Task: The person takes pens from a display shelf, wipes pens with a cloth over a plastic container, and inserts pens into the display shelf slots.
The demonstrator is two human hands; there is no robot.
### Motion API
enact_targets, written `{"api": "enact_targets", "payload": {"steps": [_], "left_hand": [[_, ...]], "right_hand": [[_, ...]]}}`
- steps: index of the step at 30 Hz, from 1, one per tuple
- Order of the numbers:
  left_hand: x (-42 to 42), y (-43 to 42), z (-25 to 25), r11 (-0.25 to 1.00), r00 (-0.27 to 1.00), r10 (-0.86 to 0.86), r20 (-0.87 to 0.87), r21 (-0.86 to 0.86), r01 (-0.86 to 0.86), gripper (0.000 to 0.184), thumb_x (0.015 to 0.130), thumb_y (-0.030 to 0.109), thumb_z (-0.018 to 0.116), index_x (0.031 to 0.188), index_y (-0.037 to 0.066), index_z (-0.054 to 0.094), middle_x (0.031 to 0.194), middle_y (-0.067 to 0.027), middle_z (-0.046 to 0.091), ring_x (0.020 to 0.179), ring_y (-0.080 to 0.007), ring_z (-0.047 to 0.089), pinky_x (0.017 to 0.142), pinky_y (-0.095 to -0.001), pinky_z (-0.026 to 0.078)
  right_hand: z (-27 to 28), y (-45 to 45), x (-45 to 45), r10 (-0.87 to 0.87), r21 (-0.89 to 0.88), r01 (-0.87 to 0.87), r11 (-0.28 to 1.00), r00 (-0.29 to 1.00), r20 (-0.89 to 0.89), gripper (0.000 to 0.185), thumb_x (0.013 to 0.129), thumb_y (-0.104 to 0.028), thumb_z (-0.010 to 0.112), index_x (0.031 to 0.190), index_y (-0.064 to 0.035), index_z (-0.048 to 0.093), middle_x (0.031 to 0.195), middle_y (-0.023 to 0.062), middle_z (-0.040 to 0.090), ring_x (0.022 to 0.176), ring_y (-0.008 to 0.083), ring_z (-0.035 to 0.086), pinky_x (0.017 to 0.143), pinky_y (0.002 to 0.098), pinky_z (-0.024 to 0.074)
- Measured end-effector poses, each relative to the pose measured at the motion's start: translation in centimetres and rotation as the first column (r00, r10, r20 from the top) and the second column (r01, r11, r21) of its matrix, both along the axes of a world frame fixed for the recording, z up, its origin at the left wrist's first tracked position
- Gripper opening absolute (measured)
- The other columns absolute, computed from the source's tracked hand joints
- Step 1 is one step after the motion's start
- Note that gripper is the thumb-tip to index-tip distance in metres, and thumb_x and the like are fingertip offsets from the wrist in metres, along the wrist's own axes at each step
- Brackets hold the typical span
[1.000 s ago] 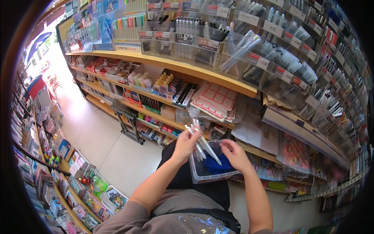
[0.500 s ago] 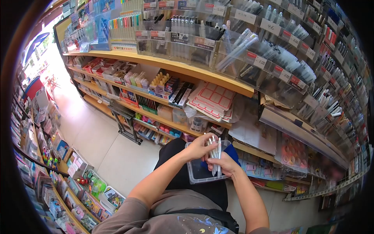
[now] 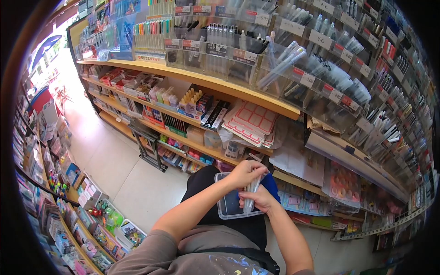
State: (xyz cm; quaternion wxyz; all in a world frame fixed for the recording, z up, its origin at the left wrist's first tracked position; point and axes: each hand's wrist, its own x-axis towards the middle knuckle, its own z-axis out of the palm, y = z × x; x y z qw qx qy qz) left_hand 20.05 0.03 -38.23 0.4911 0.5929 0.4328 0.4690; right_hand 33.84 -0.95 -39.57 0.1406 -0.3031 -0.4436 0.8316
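A bundle of slim clear-and-white pens (image 3: 251, 195) stands tilted between my two hands, over my lap. My right hand (image 3: 262, 200) is wrapped round the lower part of the bundle. The fingers of my left hand (image 3: 248, 174) are pinched together at its upper end, and they hide the pen tops. Beneath both hands a clear plastic box (image 3: 223, 213) rests on my lap, with something dark blue showing at its right side.
In front rises a wooden shelf (image 3: 206, 80) with clear pen bins (image 3: 279, 82) and price tags. Lower shelves hold boxes and label sheets (image 3: 251, 120). A black metal stand (image 3: 149, 146) is on the floor. Crowded racks (image 3: 87, 229) line the left side.
My left hand has shifted slightly right and closed over the top of the pens, whose ends showed before. The bundle is gathered more tightly. The box has moved slightly left.
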Motion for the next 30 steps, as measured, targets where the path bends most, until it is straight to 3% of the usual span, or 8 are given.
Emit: {"api": "enact_targets", "payload": {"steps": [4, 8, 12, 18, 20, 23, 25, 30], "left_hand": [[-0.1, 0.0, 0.2, 0.991, 0.992, -0.124, -0.004, -0.048, 0.124, 0.027, 0.088, 0.021, 0.052, 0.099, -0.003, 0.059, 0.086, -0.008, 0.062, 0.078, -0.0116, 0.057, 0.069, -0.0252, 0.046], [-0.6, -0.7, -1.9, 0.963, 0.976, 0.216, 0.011, 0.162, -0.215, 0.031, 0.085, 0.017, 0.055, 0.109, -0.002, 0.052, 0.097, -0.0117, 0.057, 0.087, -0.0173, 0.056, 0.075, -0.0285, 0.045], [-2.8, -5.9, -0.6, 0.747, 0.739, 0.626, -0.249, 0.465, -0.476, 0.039, 0.075, 0.011, 0.063, 0.108, -0.001, 0.047, 0.094, -0.0154, 0.052, 0.086, -0.0298, 0.054, 0.079, -0.0346, 0.042], [-4.0, -10.4, -7.0, 0.696, 0.6, 0.718, -0.352, 0.345, -0.63, 0.055, 0.064, 0.013, 0.071, 0.105, -0.003, 0.037, 0.098, -0.0183, 0.043, 0.09, -0.0266, 0.045, 0.078, -0.0343, 0.04], [-3.7, -10.0, -7.8, 0.696, 0.679, 0.711, -0.182, 0.053, -0.716, 0.047, 0.068, 0.013, 0.07, 0.099, -0.001, 0.038, 0.092, -0.0128, 0.045, 0.084, -0.0178, 0.046, 0.07, -0.0286, 0.042], [-3.7, -9.8, -8.1, 0.773, 0.824, 0.567, -0.005, -0.343, -0.534, 0.031, 0.078, 0.016, 0.063, 0.093, 0.001, 0.04, 0.075, -0.0034, 0.049, 0.062, -0.0096, 0.047, 0.053, -0.0225, 0.041], [-3.6, -10.0, -7.8, 0.778, 0.832, 0.554, 0.018, -0.368, -0.51, 0.026, 0.079, 0.016, 0.062, 0.089, 0.002, 0.042, 0.068, -0.0023, 0.049, 0.053, -0.0079, 0.046, 0.045, -0.022, 0.038], [-4.6, -9.8, -9.5, 0.798, 0.833, 0.548, 0.074, -0.343, -0.495, 0.02, 0.078, 0.012, 0.061, 0.082, 0.003, 0.044, 0.062, -0.0006, 0.047, 0.048, -0.0075, 0.045, 0.041, -0.0215, 0.036]], "right_hand": [[0.3, -0.5, -0.1, -0.091, 0.042, 0.091, 0.995, 0.996, 0.004, 0.016, 0.077, -0.008, 0.064, 0.088, -0.0036, 0.053, 0.07, 0.0045, 0.054, 0.056, 0.016, 0.057, 0.052, 0.0303, 0.051], [0.2, -0.3, 0.0, -0.194, 0.015, 0.194, 0.981, 0.981, -0.01, 0.016, 0.078, -0.01, 0.063, 0.088, -0.0033, 0.053, 0.069, 0.0057, 0.055, 0.057, 0.0179, 0.059, 0.054, 0.0324, 0.0527], [0.8, -0.1, 0.5, -0.321, -0.038, 0.32, 0.947, 0.946, -0.034, 0.017, 0.077, -0.009, 0.065, 0.087, -0.003, 0.053, 0.07, 0.0072, 0.057, 0.06, 0.0201, 0.061, 0.057, 0.0349, 0.0546], [-0.2, -0.3, 0.6, -0.341, -0.006, 0.341, 0.94, 0.94, -0.005, 0.016, 0.074, -0.006, 0.066, 0.084, -0.0021, 0.054, 0.069, 0.0098, 0.059, 0.06, 0.0218, 0.062, 0.056, 0.036, 0.0552], [0.1, -0.6, 0.5, -0.361, -0.026, 0.36, 0.933, 0.931, -0.052, 0.014, 0.075, -0.006, 0.064, 0.084, -0.0018, 0.053, 0.068, 0.0107, 0.059, 0.059, 0.0227, 0.062, 0.056, 0.0364, 0.0551], [-0.5, -0.6, 0.5, -0.4, 0.102, 0.408, 0.907, 0.912, -0.087, 0.01, 0.076, -0.01, 0.062, 0.078, -0.0018, 0.055, 0.067, 0.0077, 0.057, 0.068, 0.0194, 0.06, 0.064, 0.0334, 0.0512], [-1.1, -0.5, 0.6, -0.419, 0.331, 0.425, 0.843, 0.903, -0.093, 0.009, 0.076, -0.011, 0.061, 0.075, -0.0021, 0.058, 0.069, 0.0051, 0.058, 0.067, 0.0133, 0.055, 0.064, 0.026, 0.0441], [1.2, -0.8, 0.6, -0.44, 0.503, 0.386, 0.773, 0.898, -0.012, 0.013, 0.073, -0.014, 0.066, 0.077, -0.0041, 0.058, 0.071, 0.001, 0.056, 0.067, 0.0087, 0.052, 0.061, 0.024, 0.0417]]}}
